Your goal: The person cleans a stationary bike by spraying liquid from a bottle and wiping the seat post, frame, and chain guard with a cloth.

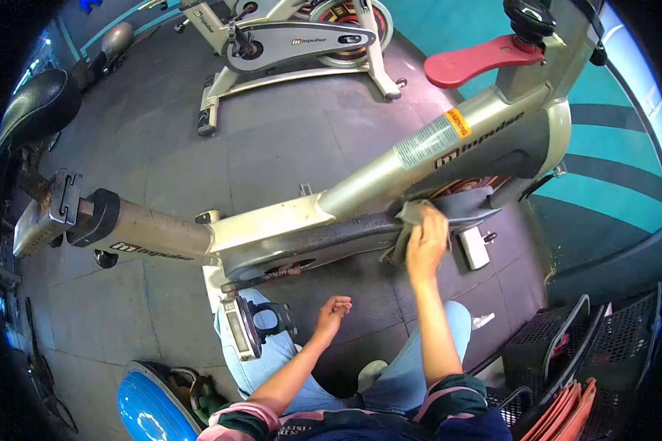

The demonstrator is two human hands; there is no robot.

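My right hand (428, 248) is closed on a grey-green cloth (399, 246). It presses the cloth against the dark chain guard (294, 248) of an exercise bike, close to the flywheel end. Below the guard, my left hand (334, 316) hangs apart from the bike with its fingers loosely curled, and nothing shows in it. The bike's pale frame (265, 220) runs across the view. Its pedal (244, 327) sits by my leg, left of my left hand.
A second exercise bike (301, 44) stands farther back. A red lever (478, 62) juts from the near bike's front. At lower right are black mesh baskets (541, 338), with a blue half-ball trainer (151, 404) at lower left. A black saddle (44, 103) rises at left.
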